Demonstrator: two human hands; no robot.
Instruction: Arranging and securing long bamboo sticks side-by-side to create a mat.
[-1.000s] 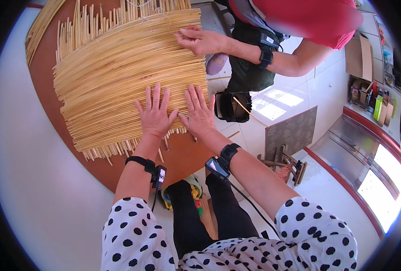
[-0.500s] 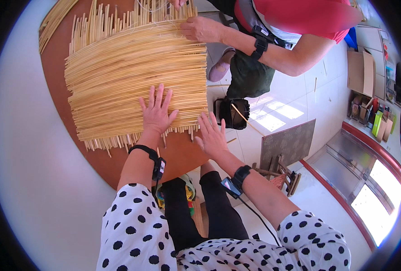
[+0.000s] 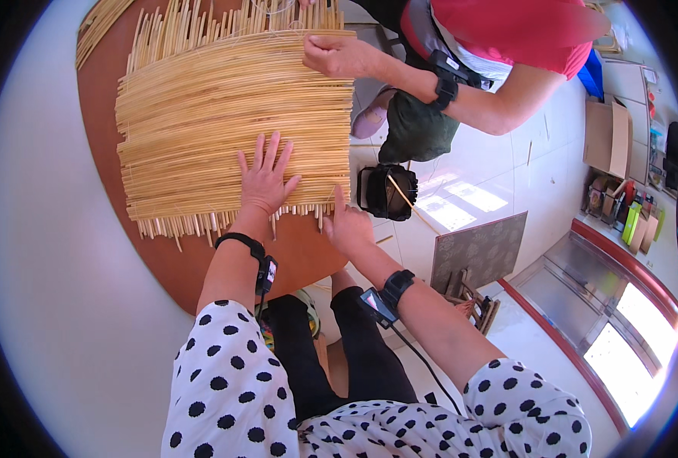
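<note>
A mat of thin straw-coloured sticks, laid side by side and joined with thin thread, covers much of a brown table. Flat on its near part rests my left hand, fingers spread and holding nothing. At the mat's near right corner is my right hand, its index finger stretched to the stick ends and the other fingers curled, with nothing visible in them. Across the far right edge, a co-worker's hand pinches at the mat's border, where pale thread loops; the other hand of that person is mostly cut off.
Brown tabletop shows along the near side. More loose sticks lie at the far left. On the tiled floor to the right stand a black bag with a stick across it, a grey patterned board and a cardboard box.
My right hand has gone from spread fingers to a pointing index finger at the mat's corner. My left hand stays flat. The co-worker's hand has lifted slightly and turned.
</note>
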